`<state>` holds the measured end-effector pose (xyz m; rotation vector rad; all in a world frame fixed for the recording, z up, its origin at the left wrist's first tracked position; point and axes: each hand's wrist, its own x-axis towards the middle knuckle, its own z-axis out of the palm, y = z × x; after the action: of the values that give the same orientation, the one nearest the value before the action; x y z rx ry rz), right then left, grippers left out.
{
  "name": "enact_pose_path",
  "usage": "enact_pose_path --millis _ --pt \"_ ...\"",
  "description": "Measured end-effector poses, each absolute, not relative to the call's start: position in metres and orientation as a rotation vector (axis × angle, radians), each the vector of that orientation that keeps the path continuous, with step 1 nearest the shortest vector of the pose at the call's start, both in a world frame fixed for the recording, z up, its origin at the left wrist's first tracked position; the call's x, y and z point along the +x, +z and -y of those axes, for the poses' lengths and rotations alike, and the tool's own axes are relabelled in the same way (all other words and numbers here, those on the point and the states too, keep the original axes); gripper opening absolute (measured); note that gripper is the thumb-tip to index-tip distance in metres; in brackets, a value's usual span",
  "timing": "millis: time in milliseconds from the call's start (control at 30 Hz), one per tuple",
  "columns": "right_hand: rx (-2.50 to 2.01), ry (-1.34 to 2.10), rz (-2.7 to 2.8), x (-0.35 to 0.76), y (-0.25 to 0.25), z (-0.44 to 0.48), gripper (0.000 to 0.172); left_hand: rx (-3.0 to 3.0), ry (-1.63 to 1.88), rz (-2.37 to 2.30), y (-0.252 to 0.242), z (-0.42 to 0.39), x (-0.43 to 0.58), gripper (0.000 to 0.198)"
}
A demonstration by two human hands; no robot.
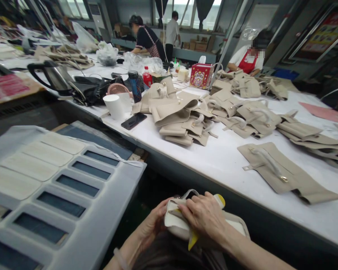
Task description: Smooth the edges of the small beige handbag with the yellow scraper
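Note:
A beige handbag point(177, 228) with a pale lining or panel lies over my lap. My left hand point(157, 222) is closed round its left end, fingers partly hidden behind it. Across its top, my right hand point(203, 214) is closed on the bag with bent fingers. A yellow piece point(193, 240) shows below that hand, and a yellow and white tip point(221, 200) sticks out beyond it; whether they are one thing I cannot tell. On the table nearby lies a flat beige bag panel point(284, 168) with a wrapped handle.
Beige bag pieces point(171, 112) are piled along the white table point(214, 161). A phone point(133, 121), a white roll point(114, 107) and a kettle point(52, 77) stand or lie toward the left. At my left is a grey slotted board point(101, 202). A person in a red apron point(247, 63) works across the table.

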<state>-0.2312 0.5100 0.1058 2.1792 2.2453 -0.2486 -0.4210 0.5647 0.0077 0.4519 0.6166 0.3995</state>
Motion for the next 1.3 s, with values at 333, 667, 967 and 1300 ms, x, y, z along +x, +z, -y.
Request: enact_pose_path --millis 333,667,967,1300 --pt "2.242 -0.344 -2.174 -0.219 0.109 -0.507 0.052 0.406 0.402 -0.644 0.01 -0.565 -0.418 0.067" --pt "2.096 -0.159 -2.332 -0.229 0.101 -0.515 0.044 0.49 0.379 -0.766 0.024 -0.564 -0.414 0.067" --pt "2.373 -0.123 -2.381 -0.197 0.083 -0.497 0.043 0.864 0.563 -0.856 -0.004 -0.563 -0.404 0.061" --pt "1.987 -0.276 -2.638 -0.194 0.087 -0.585 0.052 0.958 0.601 -0.872 0.012 -0.566 -0.409 0.05"
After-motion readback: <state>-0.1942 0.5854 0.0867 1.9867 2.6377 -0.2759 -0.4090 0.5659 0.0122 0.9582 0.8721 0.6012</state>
